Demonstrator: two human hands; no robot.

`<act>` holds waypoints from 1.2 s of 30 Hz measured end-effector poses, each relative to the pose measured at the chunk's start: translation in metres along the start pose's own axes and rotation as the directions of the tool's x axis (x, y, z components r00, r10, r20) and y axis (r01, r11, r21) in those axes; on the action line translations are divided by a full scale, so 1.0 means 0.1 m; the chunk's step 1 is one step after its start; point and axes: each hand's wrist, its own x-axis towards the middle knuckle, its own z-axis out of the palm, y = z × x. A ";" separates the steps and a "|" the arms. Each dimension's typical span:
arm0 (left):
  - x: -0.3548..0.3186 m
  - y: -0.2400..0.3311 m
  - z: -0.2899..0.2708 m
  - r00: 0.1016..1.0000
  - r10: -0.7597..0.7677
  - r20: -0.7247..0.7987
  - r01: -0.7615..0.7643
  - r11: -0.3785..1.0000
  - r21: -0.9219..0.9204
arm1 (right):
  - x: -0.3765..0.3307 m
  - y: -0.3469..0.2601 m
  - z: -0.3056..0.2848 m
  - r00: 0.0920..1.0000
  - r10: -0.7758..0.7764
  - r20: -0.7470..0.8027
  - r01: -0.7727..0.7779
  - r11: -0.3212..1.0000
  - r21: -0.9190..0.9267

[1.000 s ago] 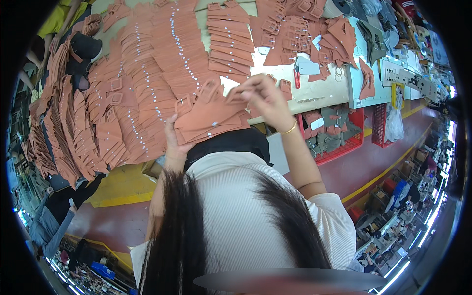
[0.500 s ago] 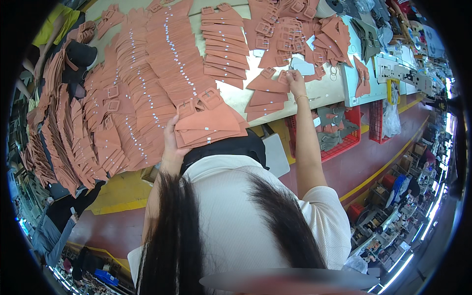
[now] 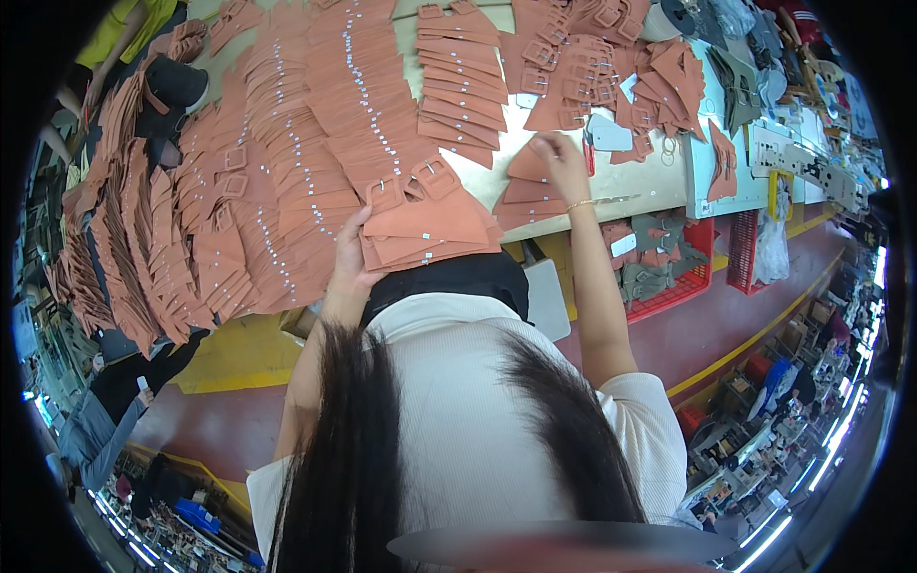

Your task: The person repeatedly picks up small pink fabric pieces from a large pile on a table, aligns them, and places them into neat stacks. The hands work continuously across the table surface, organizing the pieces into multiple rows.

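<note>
My left hand (image 3: 353, 250) grips the left edge of a small stack of salmon-coloured leather pieces (image 3: 432, 229). Two covered buckles (image 3: 432, 178) stick up from its far end, and small white labels mark the pieces. Over a fanned pile of similar pieces (image 3: 527, 196) on the table, my right hand (image 3: 565, 164) has its fingers curled together. What they hold, if anything, is hidden. Beside that hand lies a slim red-handled tool (image 3: 588, 153), close to a pale grey card (image 3: 609, 134).
Long overlapping rows of labelled leather pieces (image 3: 358, 105) cover the left of the table. Buckled pieces (image 3: 583, 86) lie at the far right. A red crate (image 3: 683, 294) with grey-green pieces stands below the right table edge. Another person's arm (image 3: 105, 62) reaches in at far left.
My right hand has shifted slightly left relative to the table, its fingers more curled. The buckles by its fingers no longer show, and the red-handled tool has come into sight. My left hand keeps its stack.
</note>
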 end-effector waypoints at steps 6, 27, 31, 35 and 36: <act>0.08 -0.03 0.12 1.000 0.002 0.005 -0.002 1.000 -0.007 | -0.50 -1.16 0.26 0.921 -0.005 0.391 -0.022 0.998 0.065; 0.16 0.20 0.00 0.996 -0.068 0.056 0.062 0.993 0.098 | -0.27 -1.33 0.28 0.822 0.137 0.553 -0.373 0.863 0.341; 0.22 0.22 -0.01 0.988 -0.128 0.090 0.123 0.990 0.066 | -0.16 -1.40 0.21 0.799 0.202 0.567 -0.410 0.873 0.266; 0.28 0.24 0.02 0.989 -0.106 0.100 0.098 0.992 0.085 | -0.02 -1.44 0.17 0.783 0.134 0.607 -0.388 0.869 0.308; 0.29 0.24 0.03 0.991 -0.107 0.081 0.099 0.991 0.090 | 0.01 -1.45 0.16 0.776 0.111 0.621 -0.378 0.870 0.317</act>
